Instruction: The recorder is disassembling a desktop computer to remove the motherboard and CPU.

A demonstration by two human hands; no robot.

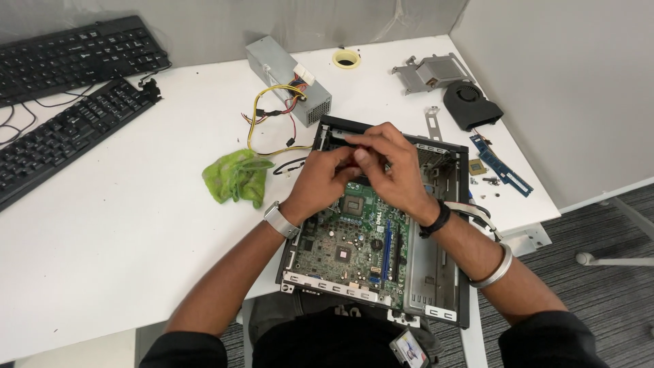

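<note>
Both forearms reach forward — left hand and right hand meet, fingers pinched together.

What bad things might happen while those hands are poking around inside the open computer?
1. The computer case sticks out past the table edge, so a push might tip it off.
2. The left hand and right hand work close above the green circuit board; a slip might scratch it.
3. Small screws and a memory stick lie loose near the table's right edge and may get knocked off.
</note>
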